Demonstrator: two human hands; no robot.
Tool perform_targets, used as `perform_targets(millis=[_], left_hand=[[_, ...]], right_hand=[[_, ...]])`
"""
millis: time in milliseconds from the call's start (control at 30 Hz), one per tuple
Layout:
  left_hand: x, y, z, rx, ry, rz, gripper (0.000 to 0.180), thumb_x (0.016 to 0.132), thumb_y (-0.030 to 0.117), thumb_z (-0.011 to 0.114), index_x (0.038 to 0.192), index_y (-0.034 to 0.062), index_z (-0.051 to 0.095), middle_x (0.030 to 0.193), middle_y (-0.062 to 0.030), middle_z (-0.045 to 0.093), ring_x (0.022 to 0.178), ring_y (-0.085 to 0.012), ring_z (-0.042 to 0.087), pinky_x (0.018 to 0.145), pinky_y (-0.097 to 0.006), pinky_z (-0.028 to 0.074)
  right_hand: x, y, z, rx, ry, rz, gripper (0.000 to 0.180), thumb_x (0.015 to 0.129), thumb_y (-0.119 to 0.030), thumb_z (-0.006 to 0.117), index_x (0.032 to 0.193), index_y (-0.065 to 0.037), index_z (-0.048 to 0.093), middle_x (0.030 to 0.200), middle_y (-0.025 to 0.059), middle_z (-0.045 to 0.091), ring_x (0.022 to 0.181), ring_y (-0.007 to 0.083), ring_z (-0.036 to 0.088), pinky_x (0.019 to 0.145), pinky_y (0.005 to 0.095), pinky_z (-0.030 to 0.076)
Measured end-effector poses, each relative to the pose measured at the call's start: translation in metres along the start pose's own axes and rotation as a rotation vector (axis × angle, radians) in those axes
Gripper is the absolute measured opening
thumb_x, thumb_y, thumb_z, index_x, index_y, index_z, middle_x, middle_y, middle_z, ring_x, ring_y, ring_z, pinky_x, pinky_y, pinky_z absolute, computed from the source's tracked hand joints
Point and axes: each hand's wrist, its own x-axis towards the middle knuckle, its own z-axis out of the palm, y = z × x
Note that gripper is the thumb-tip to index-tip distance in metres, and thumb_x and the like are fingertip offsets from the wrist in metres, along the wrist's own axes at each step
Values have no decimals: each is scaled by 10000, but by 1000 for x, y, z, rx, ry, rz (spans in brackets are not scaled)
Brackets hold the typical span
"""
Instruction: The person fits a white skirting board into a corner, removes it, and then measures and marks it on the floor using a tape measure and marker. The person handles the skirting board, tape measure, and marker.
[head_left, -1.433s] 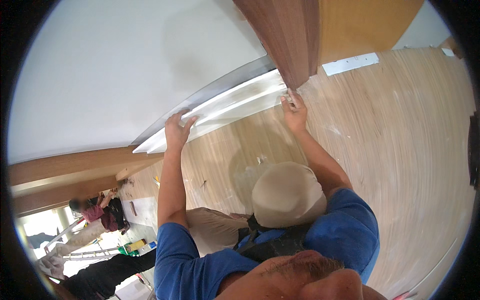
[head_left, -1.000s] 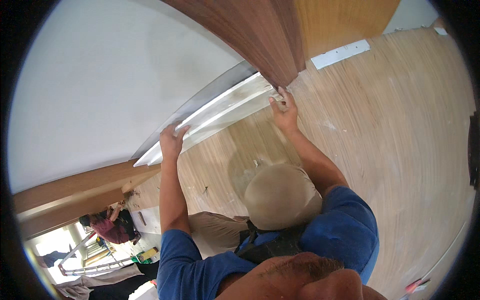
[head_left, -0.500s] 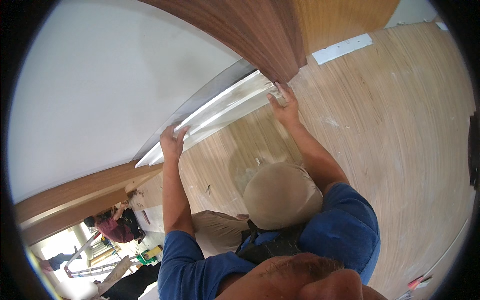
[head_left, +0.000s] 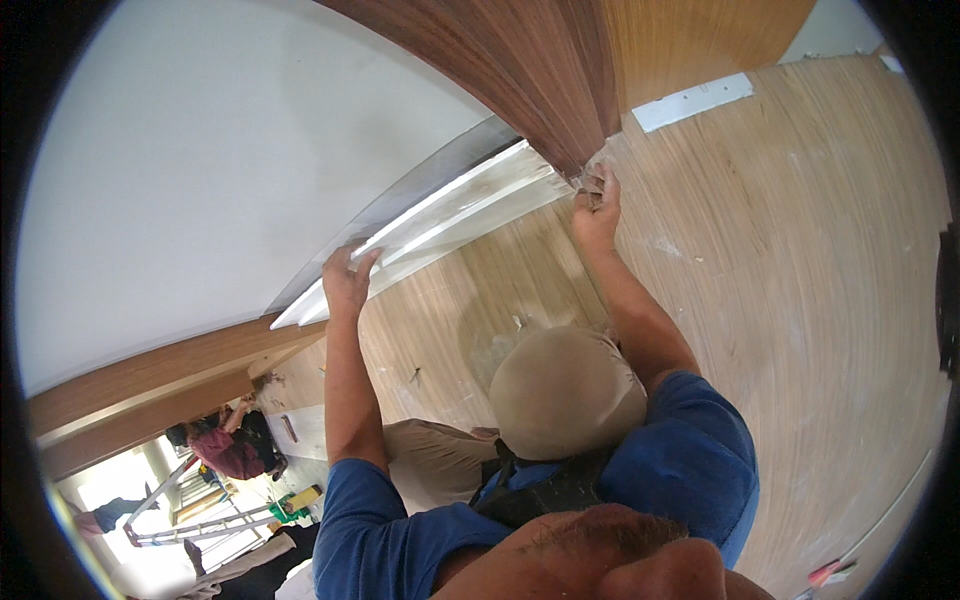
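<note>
A long white skirting board leans along the foot of the white wall, its right end close to the dark brown wooden door frame. My left hand grips the board near its left end, fingers over the upper edge and thumb on the near side. Just past the board's right end, my right hand is at the foot of the door frame, with its fingers curled together. Whatever lies between those fingers is too small to make out.
A white strip with holes lies by the lighter wooden panel. My bent knee is close to the wood-look floor. Beyond the left opening are a person in a dark red shirt and a ladder.
My right hand has moved off the board's right end, rightward to the foot of the door frame, and its fingers have curled. My left hand stays on the board.
</note>
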Motion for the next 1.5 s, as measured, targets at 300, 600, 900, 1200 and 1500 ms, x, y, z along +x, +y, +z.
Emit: perform_targets(millis=[300,600,900,1200,1500], left_hand=[[1,2,-3,-56,-82,-145,435,841,365,794,1051,-7,718,1028,-214,711,986,-400,664,858,-445,509],[6,-7,-9,129,-122,35,397,885,339,752,977,-40,679,963,-234,675,944,-440,618,837,-468,488],[3,-22,-8,92,-223,-37,370,896,303,743,1004,-34,635,953,-237,661,922,-424,622,822,-462,492],[0,-29,-5,47,-200,8,335,916,269,720,1010,-36,619,945,-225,656,898,-413,621,818,-453,499],[-7,-29,0,71,-91,141,288,913,258,722,972,-4,619,941,-175,643,946,-408,603,877,-487,487]], right_hand=[[4,7,-10,-87,-100,62,572,778,69,610,1340,-26,552,1233,192,607,1164,323,601,1003,384,467],[-10,49,-5,58,-83,316,466,846,-29,640,1307,-2,580,1250,200,630,1180,320,606,1023,384,458],[-19,38,-7,-90,-200,384,441,870,-146,709,1282,-18,616,1254,235,648,1146,383,630,923,420,518],[-15,24,-14,-14,-215,330,466,908,-161,702,1332,-9,582,1275,236,635,975,307,690,757,383,564],[-18,18,-13,13,-233,448,513,918,-104,698,1399,-31,537,1292,141,580,1006,189,625,796,305,525]])
